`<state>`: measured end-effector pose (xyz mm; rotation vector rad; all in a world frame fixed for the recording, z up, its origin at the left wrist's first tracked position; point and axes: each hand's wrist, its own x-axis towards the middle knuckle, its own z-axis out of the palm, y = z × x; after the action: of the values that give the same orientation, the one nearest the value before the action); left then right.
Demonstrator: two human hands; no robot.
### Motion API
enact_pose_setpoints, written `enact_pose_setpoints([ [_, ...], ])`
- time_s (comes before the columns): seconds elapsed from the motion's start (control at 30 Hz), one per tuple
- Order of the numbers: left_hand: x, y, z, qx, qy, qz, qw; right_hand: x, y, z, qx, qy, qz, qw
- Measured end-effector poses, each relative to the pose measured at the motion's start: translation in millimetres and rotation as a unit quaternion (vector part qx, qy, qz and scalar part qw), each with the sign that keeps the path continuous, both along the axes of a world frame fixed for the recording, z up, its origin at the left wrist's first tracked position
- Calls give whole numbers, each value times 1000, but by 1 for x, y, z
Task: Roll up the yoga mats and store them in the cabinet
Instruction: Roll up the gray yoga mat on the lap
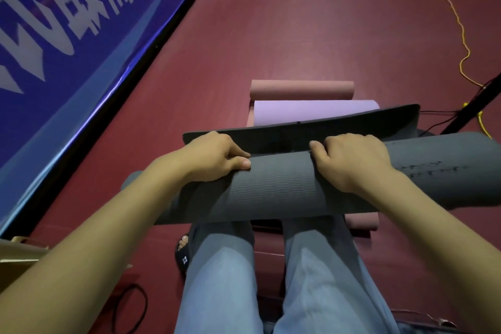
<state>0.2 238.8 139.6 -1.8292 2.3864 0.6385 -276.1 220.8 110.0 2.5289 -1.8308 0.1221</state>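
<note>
A thick grey yoga mat roll (282,190) lies across my thighs, its loose black end flap (339,130) sticking up just beyond it. My left hand (217,156) curls over the roll's top at the left. My right hand (352,161) grips it right of centre, fingers tucked over the far edge. Beyond the flap lies a purple mat (311,111), partly rolled with its pink underside curled into a roll (301,89) at the far end. Under the grey roll, at the right, a pink mat end (362,221) pokes out.
A blue banner with white characters (67,35) slants along the left above a black edge. The floor (298,22) is dark red. A yellow cord (458,24) and black stand legs (471,108) are at the right. Cardboard (16,255) and a black loop (130,309) lie at lower left.
</note>
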Motion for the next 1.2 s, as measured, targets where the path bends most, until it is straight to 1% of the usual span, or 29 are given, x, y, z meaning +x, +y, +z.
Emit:
enact_pose_setpoints([
  [0.03, 0, 2, -2, -4, -1, 2, 1000, 0, -4, 1, 10, -3, -5, 1000],
  [0.13, 5, 11, -6, 48, 16, 18, 999, 2, -13, 3, 38, -6, -10, 999],
  [0.23, 3, 20, -7, 73, -8, 9, 997, 5, -20, 6, 65, 2, -16, 998],
  [0.4, -7, 39, -21, 1, -74, -21, 997, 7, -20, 13, 96, 24, -11, 995],
  [0.53, -8, 44, -20, -64, -86, -40, 993, 2, -11, 14, 109, 29, -7, 994],
  [0.6, -10, 47, -14, -70, -89, -49, 992, -1, -7, 18, 134, 27, -14, 990],
  [0.7, -13, 49, -4, -40, -93, -60, 993, -3, -6, 25, 213, 44, -28, 976],
  [0.83, -14, 54, 5, 48, -70, -59, 995, -6, -1, 25, 313, 45, -50, 948],
  [0.93, -16, 59, 4, 100, -40, -55, 993, -9, 3, 23, 362, 30, -54, 930],
  [1.07, -15, 62, -1, 179, 34, -26, 983, -7, 7, 26, 420, 15, -29, 907],
  [1.1, -14, 62, -2, 186, 45, -21, 981, -7, 6, 25, 412, 11, -27, 911],
  [1.13, -13, 61, -3, 188, 53, -18, 981, -8, 5, 22, 381, 0, -31, 924],
  [1.2, -9, 57, -5, 202, 81, -10, 976, -8, 4, 19, 266, -26, -40, 963],
])
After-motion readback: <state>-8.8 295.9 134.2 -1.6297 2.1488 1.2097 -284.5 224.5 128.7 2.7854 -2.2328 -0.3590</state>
